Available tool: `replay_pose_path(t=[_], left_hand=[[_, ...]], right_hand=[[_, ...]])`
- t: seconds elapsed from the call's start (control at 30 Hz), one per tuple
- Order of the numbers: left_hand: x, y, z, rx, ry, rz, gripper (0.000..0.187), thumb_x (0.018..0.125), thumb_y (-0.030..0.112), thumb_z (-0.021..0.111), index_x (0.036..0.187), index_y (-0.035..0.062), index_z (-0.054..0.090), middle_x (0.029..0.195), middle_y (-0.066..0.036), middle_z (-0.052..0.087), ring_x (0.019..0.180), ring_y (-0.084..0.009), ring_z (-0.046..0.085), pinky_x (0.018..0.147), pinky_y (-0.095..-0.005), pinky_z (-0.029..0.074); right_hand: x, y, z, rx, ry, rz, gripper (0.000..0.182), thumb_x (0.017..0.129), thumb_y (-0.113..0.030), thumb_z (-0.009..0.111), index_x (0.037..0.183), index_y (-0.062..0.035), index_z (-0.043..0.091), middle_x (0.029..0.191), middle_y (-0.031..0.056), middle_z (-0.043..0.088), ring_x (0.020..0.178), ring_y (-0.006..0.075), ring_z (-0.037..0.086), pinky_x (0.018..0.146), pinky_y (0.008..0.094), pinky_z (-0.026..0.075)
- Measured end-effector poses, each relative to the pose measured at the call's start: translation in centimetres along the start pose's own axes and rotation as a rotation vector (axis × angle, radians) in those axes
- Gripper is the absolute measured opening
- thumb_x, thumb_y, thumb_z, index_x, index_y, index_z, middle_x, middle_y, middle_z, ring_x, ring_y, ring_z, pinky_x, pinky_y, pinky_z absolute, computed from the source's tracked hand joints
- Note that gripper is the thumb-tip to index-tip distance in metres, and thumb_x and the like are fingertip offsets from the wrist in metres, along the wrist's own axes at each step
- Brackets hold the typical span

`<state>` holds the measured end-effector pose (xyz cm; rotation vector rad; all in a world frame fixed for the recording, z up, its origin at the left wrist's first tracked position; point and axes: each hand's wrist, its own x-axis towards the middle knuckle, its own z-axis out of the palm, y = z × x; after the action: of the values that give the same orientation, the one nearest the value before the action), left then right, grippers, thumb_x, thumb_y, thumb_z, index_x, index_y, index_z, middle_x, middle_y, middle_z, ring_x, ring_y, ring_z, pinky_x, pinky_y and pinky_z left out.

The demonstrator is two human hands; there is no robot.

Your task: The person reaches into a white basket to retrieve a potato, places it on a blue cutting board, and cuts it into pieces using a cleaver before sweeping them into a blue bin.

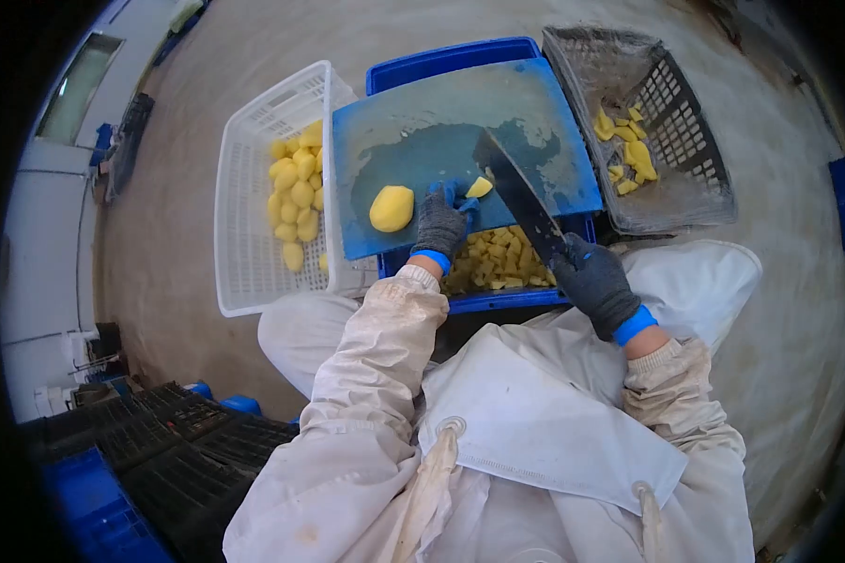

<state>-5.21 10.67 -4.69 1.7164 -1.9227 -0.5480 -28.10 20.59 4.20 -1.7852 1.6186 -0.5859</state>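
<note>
The cut potato piece (479, 188) lay on the blue cutting board (498, 94), between the left hand (444, 220) and the knife (518, 192). A stroke landing too far left could have nicked the gloved fingertips, and the damp-looking board surface could have let the piece slide. The piece was small, yellow and roughly wedge-shaped. The left hand's fingers were curled just beside it (whether they gripped anything could not be told). The right hand (593, 280) was closed around the knife handle, with the blade slanting over the board. A larger peeled potato (391, 208) rested left of the left hand. A blue crate (507, 301) of cut chunks (498, 258) sat below the board's near edge; a white basket (244, 277) stood to the left, a dark basket (676, 211) to the right.
</note>
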Motion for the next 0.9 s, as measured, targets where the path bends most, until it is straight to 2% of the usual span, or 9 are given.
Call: replay_pose_path(t=[0.17,0.53,0.6,0.67,0.73,0.77,0.8,0.87,0.9], left_hand=[[0.0,0.4,0.0,-0.043,0.017,-0.013,0.026,0.076,0.025,0.063,0.092,0.0053,0.06,0.093,-0.019,0.056,0.089,-0.0364,0.054,0.078,-0.0451,0.043],[0.5,0.5,0.6,0.111,0.041,-0.086,0.023,0.071,0.022,0.065,0.086,0.0049,0.06,0.09,-0.02,0.057,0.09,-0.0366,0.054,0.078,-0.0444,0.043],[1.1,0.4,0.1,0.072,-0.059,-0.105,0.028,0.071,0.022,0.065,0.093,0.0056,0.059,0.095,-0.02,0.056,0.093,-0.0368,0.053,0.08,-0.0439,0.043],[2.2,0.2,-0.4,0.031,-0.156,-0.116,0.033,0.071,0.022,0.065,0.099,0.0063,0.059,0.1,-0.021,0.056,0.097,-0.0369,0.053,0.083,-0.0434,0.043],[2.4,0.9,-1.2,0.278,-0.06,0.037,0.047,0.071,0.02,0.064,0.115,0.0091,0.052,0.114,-0.02,0.051,0.105,-0.0364,0.05,0.088,-0.0428,0.042],[2.5,2.0,-2.5,0.193,-0.15,0.054,0.054,0.073,0.019,0.062,0.124,0.0107,0.046,0.123,-0.019,0.045,0.111,-0.035,0.047,0.092,-0.0433,0.041],[2.8,1.9,-2.2,0.195,-0.156,0.049,0.054,0.073,0.019,0.062,0.124,0.0107,0.046,0.123,-0.019,0.045,0.111,-0.035,0.047,0.092,-0.0433,0.041],[3.9,1.8,-1.1,0.375,-0.407,0.315,0.048,0.076,0.017,0.059,0.121,0.0097,0.048,0.121,-0.019,0.046,0.111,-0.0341,0.047,0.092,-0.0436,0.04],[2.9,3.6,-2.1,0.377,-0.437,0.357,0.048,0.076,0.015,0.058,0.122,0.0118,0.047,0.119,-0.019,0.048,0.109,-0.0373,0.047,0.095,-0.0424,0.039]], right_hand=[[-0.1,0.3,2.0,-0.236,0.034,-0.097,0.02,0.082,-0.023,0.05,0.084,-0.0049,0.057,0.059,0.0171,0.058,0.058,0.0364,0.058,0.053,0.0477,0.045],[-0.1,-0.3,2.5,-0.492,-0.086,-0.101,0.02,0.082,-0.022,0.049,0.085,-0.0048,0.057,0.063,0.0155,0.06,0.059,0.0341,0.06,0.054,0.046,0.046],[0.0,-0.2,2.4,-0.516,-0.093,-0.114,0.019,0.082,-0.022,0.048,0.084,-0.0048,0.057,0.063,0.0151,0.06,0.059,0.0342,0.06,0.054,0.0449,0.046],[0.1,0.2,1.6,-0.311,-0.08,-0.076,0.023,0.085,-0.026,0.05,0.089,-0.005,0.057,0.067,0.0176,0.06,0.061,0.0365,0.059,0.056,0.0468,0.045],[-0.2,0.4,0.5,-0.122,0.031,-0.076,0.022,0.085,-0.025,0.052,0.091,-0.0034,0.057,0.068,0.0167,0.061,0.059,0.0355,0.058,0.057,0.0459,0.045],[-0.4,0.6,0.0,0.067,0.131,-0.074,0.022,0.085,-0.023,0.053,0.092,-0.0018,0.056,0.068,0.0157,0.061,0.057,0.0345,0.058,0.057,0.0451,0.045],[-0.4,1.3,-0.5,0.071,0.125,-0.069,0.022,0.085,-0.023,0.053,0.092,-0.0018,0.056,0.068,0.0157,0.061,0.057,0.0345,0.058,0.057,0.0451,0.045],[0.0,2.9,-1.5,0.11,0.337,-0.174,0.019,0.085,-0.019,0.055,0.091,-0.0005,0.056,0.064,0.0109,0.059,0.05,0.0246,0.055,0.049,0.0375,0.044],[-0.3,2.8,-2.4,0.112,0.34,-0.153,0.019,0.085,-0.019,0.055,0.091,-0.0005,0.056,0.064,0.0109,0.059,0.05,0.0246,0.055,0.049,0.0375,0.044]])
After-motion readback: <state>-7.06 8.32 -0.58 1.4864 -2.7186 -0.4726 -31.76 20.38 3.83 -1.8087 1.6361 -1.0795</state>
